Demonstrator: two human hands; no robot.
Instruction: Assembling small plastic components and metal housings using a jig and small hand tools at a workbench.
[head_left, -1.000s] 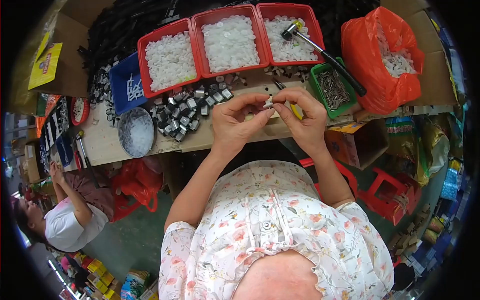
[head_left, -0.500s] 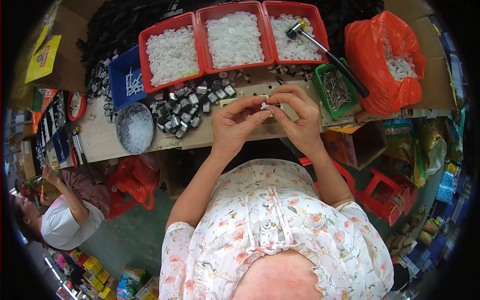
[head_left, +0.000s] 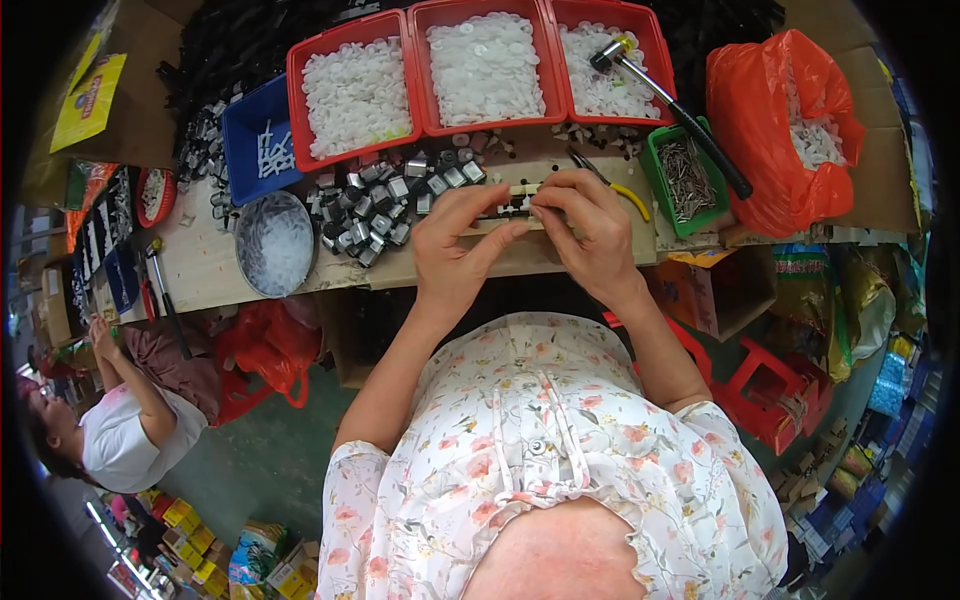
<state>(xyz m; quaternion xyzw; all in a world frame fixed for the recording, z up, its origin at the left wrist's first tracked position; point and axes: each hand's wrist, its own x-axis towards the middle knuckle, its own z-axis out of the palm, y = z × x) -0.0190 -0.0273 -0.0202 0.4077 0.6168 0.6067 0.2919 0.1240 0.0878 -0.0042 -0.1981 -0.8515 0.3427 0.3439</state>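
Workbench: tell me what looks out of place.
The right-hand hammer lies slantwise, its head over the white parts in the rightmost red bin, handle crossing the green tray; a tool laid across part containers looks odd.

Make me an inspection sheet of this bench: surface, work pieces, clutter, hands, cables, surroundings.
Surface: pale wooden bench, metal pieces heaped on it.
Work pieces: pale block between the hands, small white pieces on it; three red trays of white parts.
Clutter: hammer across the right tray's rim; yellow-handled pliers.
Hands: left, thumb and forefinger apart; right, grip unclear.
Cables: nothing seen.
Surroundings: another person at left.
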